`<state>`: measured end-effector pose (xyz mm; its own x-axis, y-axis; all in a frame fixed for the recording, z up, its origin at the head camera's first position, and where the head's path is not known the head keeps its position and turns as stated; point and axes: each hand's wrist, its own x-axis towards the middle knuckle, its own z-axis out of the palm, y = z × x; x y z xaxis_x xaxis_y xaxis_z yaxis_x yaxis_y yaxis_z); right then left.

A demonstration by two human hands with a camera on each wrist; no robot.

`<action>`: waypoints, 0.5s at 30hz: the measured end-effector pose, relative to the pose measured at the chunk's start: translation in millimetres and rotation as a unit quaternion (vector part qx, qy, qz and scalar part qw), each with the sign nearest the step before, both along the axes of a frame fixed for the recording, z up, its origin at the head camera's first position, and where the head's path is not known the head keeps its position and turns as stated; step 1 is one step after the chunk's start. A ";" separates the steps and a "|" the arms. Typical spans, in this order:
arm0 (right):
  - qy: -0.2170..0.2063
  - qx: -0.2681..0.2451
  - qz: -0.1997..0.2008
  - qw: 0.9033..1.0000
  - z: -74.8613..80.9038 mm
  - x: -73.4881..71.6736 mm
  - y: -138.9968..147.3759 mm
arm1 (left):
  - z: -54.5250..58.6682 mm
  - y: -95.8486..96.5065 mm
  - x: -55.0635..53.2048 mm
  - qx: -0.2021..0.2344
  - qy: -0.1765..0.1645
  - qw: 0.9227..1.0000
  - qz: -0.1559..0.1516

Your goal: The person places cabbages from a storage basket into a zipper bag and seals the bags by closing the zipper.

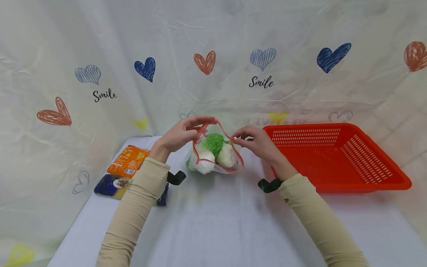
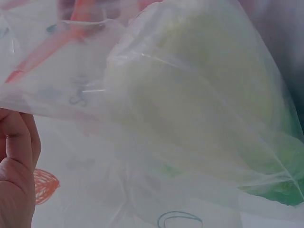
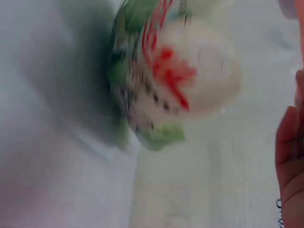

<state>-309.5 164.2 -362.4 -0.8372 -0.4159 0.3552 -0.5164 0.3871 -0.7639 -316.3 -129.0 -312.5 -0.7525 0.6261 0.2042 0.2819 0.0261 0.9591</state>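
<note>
A clear plastic bag [image 1: 233, 170] with a red rim stands mouth open on the white table. Inside lie round whitish vegetables [image 1: 227, 155] and a frilly green leafy one [image 1: 213, 142]. My left hand [image 1: 180, 133] holds the bag's rim at the upper left, fingers bent over it. On the opposite side my right hand [image 1: 257, 142] pinches the rim between thumb and fingers. In the left wrist view a large pale vegetable [image 2: 190, 95] shows through the film. Red print on the bag [image 3: 173, 73] appears blurred in the right wrist view.
To the right stands a red slotted plastic basket [image 1: 333, 178], close beside my right forearm. At the left lie an orange packet [image 1: 128, 160] and a dark blue packet [image 1: 111, 185], the latter partly behind my left sleeve. A white sheet with printed hearts [image 1: 205, 63] hangs behind.
</note>
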 end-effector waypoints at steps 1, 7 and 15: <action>0.023 0.016 0.009 1.000 3.1 -1.1 3.0 | 1.5 -0.8 -0.2 -0.001 0.001 1.000 0.001; 0.033 -0.015 0.063 0.997 37.2 -0.7 25.2 | 17.0 -9.9 -4.3 0.024 0.013 0.999 0.038; 0.009 -0.066 -0.027 0.997 63.1 6.2 37.8 | 11.8 -19.2 -9.3 -0.002 0.045 0.991 0.122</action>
